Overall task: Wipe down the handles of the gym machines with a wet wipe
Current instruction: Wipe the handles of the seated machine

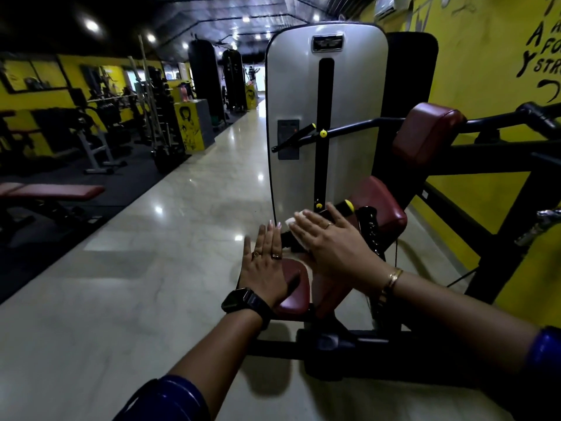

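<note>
yellow wall (485, 86), right side: black painted lettering, cut by the frame edge; only "a", "y", "fo" and "str" can be read. pale polished floor (136, 268) runs down the middle of the room, showing reflections of the ceiling lights.

gym machine, centre: grey weight-stack shroud (291, 86) with a black vertical slot. the badge at its top is too blurred to read. the small panel on its lower left is also illegible. maroon pads sit on the black frame, one high at right (431, 129) and one low in front (293, 287).

left hand (267, 262): released, fingers straight and together, palm down, heel resting on the low maroon pad. it grasps nothing.

right hand (328, 238): flat, fingers extended, pressing the wet wipe (292, 221) onto the lower black handle (339, 208). the fingers are not curled round the handle. the thumb is hidden.

the wipe is white and lies between the right palm and the handle, its edge showing past the fingertips. the handle ends in a yellow cap (349, 205), just beyond the fingers.

small items: black watch (243, 300) on the left wrist, gold bangle (393, 278) on the right wrist, rings (276, 256) on the left fingers.
</note>
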